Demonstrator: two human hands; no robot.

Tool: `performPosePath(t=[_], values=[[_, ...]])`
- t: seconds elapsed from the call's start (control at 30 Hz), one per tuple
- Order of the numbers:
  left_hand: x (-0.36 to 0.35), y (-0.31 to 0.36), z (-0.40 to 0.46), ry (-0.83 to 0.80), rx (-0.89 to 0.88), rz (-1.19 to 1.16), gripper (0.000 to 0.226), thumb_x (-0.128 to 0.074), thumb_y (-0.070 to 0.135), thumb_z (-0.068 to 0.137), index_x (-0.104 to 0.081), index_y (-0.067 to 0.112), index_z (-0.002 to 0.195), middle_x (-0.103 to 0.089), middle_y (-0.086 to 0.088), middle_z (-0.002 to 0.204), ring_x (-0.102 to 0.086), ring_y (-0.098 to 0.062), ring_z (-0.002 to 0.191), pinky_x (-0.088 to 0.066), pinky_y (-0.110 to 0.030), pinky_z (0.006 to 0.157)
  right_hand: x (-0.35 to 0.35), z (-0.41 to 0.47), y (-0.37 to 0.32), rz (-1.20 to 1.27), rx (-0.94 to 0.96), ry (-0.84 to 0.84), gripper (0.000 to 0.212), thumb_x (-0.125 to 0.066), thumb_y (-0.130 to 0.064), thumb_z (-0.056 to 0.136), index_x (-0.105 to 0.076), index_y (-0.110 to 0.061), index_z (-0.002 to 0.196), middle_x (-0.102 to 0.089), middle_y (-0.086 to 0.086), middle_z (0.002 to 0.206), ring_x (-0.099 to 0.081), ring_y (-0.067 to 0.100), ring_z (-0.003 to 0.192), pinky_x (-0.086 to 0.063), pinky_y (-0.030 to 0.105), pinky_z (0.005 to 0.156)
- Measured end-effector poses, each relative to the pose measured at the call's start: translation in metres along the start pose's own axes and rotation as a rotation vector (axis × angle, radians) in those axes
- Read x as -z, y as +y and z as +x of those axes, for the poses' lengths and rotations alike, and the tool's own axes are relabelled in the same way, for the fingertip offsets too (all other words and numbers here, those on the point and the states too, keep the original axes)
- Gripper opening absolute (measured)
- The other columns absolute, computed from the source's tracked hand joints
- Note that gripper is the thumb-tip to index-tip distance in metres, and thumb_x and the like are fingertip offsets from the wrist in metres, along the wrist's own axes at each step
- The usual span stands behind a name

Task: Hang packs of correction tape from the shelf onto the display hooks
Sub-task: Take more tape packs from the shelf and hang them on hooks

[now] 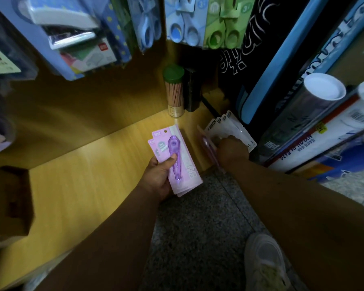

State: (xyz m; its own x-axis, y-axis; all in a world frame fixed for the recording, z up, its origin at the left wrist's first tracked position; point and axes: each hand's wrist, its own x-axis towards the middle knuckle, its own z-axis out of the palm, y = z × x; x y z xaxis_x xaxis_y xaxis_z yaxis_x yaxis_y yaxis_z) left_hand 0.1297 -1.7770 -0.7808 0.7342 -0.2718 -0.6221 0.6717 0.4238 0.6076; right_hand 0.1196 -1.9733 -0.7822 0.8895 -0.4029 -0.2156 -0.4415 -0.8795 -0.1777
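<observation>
Basically one head view, looking down at a yellow wooden shelf (pixel 78 185) with both bare arms reaching in. Left hand (pixel 159 177) grips a small stack of purple correction tape packs (pixel 177 160), thumb pressed across the clear purple dispenser on the top card; stack is held over the shelf's front edge, hang hole pointing away from the person. Right hand (pixel 232 150) is down on a fanned pile of packs (pixel 227 128) lying at the right end of the shelf, fingers curled onto them, one purple pack edge showing under the palm; whether it has actually pinched one I cannot tell. Pile sits just beside a black and blue hanging bag (pixel 259 66) that closes off the right side. Behind the packs, near the shelf's back corner, stand a green-capped tube of pencils (pixel 174 91) and a dark tube (pixel 192 89), touching or nearly so. Overhead, blister cards hang low over the shelf: blue scissors (pixel 184 19), green scissors (pixel 224 22), a stapler pack (pixel 65 28) at left, motion-blurred. Far right, rolled items with white end caps (pixel 324 87) lean over boxed goods (pixel 328 141). Open cardboard box (pixel 13 202) sits at the shelf's left end. Below is speckled grey floor (pixel 198 227) and a white shoe (pixel 265 263).
</observation>
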Motion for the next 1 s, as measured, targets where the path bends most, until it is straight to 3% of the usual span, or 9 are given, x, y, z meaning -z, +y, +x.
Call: performPosePath(t=[0.13, 0.33, 0.4, 0.53, 0.67, 0.83, 1.0], values=[[0.003, 0.002, -0.003, 0.017, -0.015, 0.006, 0.041, -0.061, 0.002, 0.090, -0.055, 0.004, 0.130, -0.064, -0.021, 0.120, -0.067, -0.029, 0.084, -0.059, -0.050, 0.070, 0.002, -0.003, 0.001, 0.162, -0.031, 0.030, 0.029, -0.040, -0.011, 0.098, -0.064, 0.005, 0.106, -0.062, 0.021, 0.116, -0.058, 0.032, 0.107, -0.043, 0.034, 0.087], [0.006, 0.010, -0.016, 0.050, -0.035, 0.000, 0.024, -0.062, 0.003, 0.090, -0.064, 0.007, 0.113, -0.068, -0.015, 0.102, -0.070, -0.024, 0.075, -0.061, -0.046, 0.063, 0.021, -0.017, -0.007, 0.409, -0.076, 0.128, 0.029, -0.042, -0.010, 0.096, -0.063, 0.010, 0.099, -0.063, 0.026, 0.108, -0.059, 0.035, 0.102, -0.042, 0.031, 0.082], [0.006, 0.013, -0.023, 0.086, -0.035, -0.004, 0.029, -0.064, 0.003, 0.089, -0.061, 0.007, 0.118, -0.068, -0.015, 0.103, -0.068, -0.026, 0.078, -0.060, -0.042, 0.056, 0.029, -0.025, -0.012, 0.474, -0.077, 0.134, 0.029, -0.043, -0.014, 0.097, -0.064, 0.006, 0.103, -0.064, 0.022, 0.108, -0.059, 0.033, 0.103, -0.042, 0.030, 0.081], [0.003, 0.021, -0.040, 0.106, -0.057, -0.008, 0.039, -0.065, 0.003, 0.088, -0.056, 0.007, 0.126, -0.068, -0.016, 0.106, -0.067, -0.027, 0.082, -0.061, -0.043, 0.057, 0.043, -0.046, -0.022, 0.699, -0.094, 0.065, 0.025, -0.049, -0.017, 0.097, -0.064, 0.002, 0.107, -0.058, 0.008, 0.098, -0.054, 0.023, 0.098, -0.032, 0.020, 0.078], [0.002, 0.028, -0.060, 0.058, -0.110, 0.022, 0.035, -0.065, 0.003, 0.088, -0.059, 0.004, 0.123, -0.067, -0.020, 0.116, -0.071, -0.027, 0.079, -0.061, -0.046, 0.063, 0.053, -0.071, -0.033, 0.913, -0.104, -0.110, 0.018, -0.053, -0.018, 0.095, -0.065, -0.005, 0.091, -0.057, 0.008, 0.091, -0.051, 0.021, 0.088, -0.040, 0.026, 0.081], [-0.001, 0.032, -0.088, -0.002, -0.123, 0.057, 0.037, -0.069, 0.008, 0.084, -0.064, 0.001, 0.121, -0.069, -0.022, 0.115, -0.071, -0.032, 0.085, -0.060, -0.046, 0.070, 0.066, -0.105, -0.043, 1.101, -0.106, -0.173, 0.030, -0.054, -0.009, 0.094, -0.054, -0.013, 0.064, -0.047, 0.004, 0.059, -0.042, 0.013, 0.056, -0.038, 0.017, 0.051], [-0.008, 0.036, -0.116, -0.083, -0.156, 0.092, 0.043, -0.073, 0.013, 0.077, -0.066, 0.005, 0.119, -0.071, -0.017, 0.114, -0.070, -0.032, 0.093, -0.057, -0.050, 0.083, 0.090, -0.134, -0.050, 1.143, -0.034, -0.202, 0.030, -0.050, -0.007, 0.095, -0.053, -0.016, 0.066, -0.048, 0.004, 0.063, -0.044, 0.014, 0.058, -0.039, 0.021, 0.052]])
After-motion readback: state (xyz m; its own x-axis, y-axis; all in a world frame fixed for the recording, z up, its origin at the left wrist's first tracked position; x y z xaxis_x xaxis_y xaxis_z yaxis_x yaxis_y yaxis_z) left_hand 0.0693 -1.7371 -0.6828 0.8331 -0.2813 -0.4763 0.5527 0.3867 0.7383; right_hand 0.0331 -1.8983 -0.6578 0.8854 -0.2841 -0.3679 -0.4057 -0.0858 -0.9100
